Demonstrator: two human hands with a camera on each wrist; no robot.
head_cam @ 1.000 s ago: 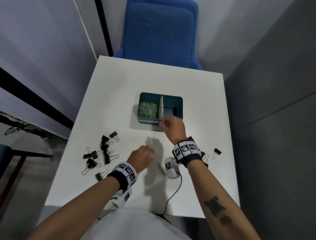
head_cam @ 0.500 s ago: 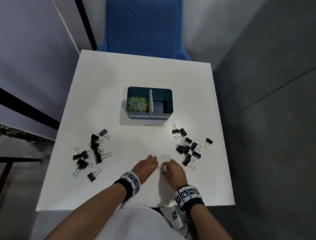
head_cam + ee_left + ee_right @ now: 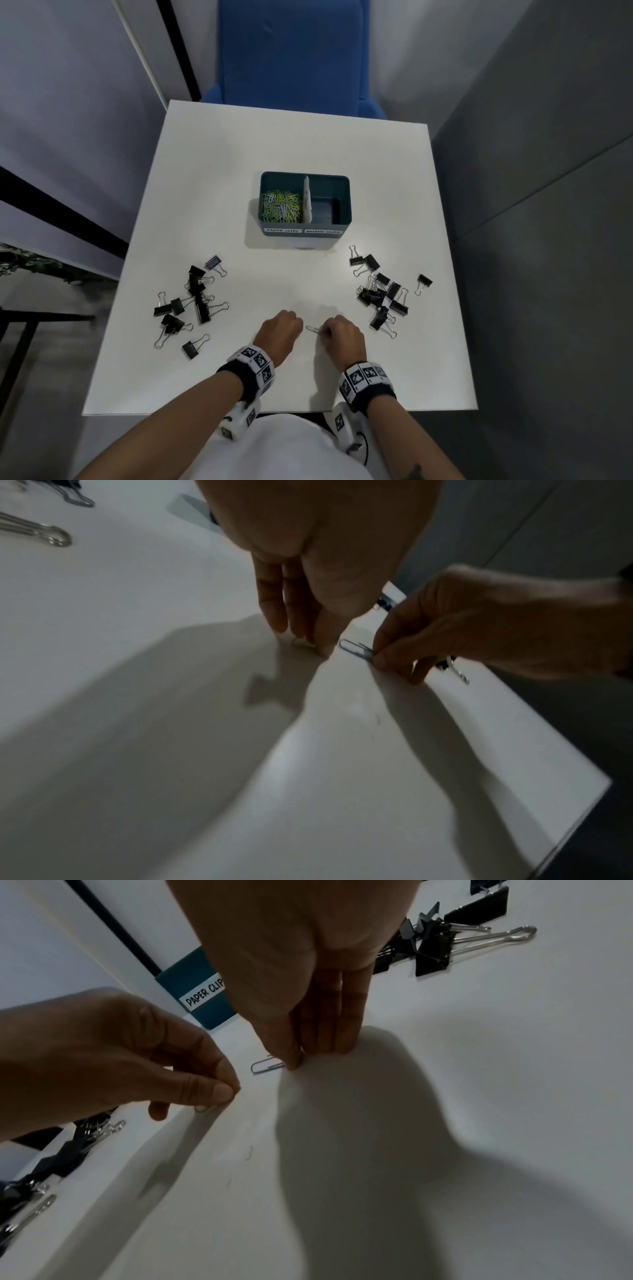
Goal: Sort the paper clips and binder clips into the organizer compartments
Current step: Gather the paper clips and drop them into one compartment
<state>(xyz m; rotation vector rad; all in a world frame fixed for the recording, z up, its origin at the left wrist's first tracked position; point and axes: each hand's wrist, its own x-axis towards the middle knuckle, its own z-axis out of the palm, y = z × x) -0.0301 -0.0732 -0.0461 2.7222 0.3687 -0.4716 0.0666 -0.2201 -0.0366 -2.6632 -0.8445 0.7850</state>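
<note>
Since the paper clip (image 3: 313, 329) is thin, light wire lying flat — likely slippery — right hand (image 3: 343, 337) pinches its end, left hand (image 3: 279, 330) pinching another clip.

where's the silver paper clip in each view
Head: paper clip low centre, between the hands.
Left wrist: paper clip right of centre, pinched by the right hand.
Right wrist: paper clip centre left, under the fingertips.
Shared landmark: the white table.
</note>
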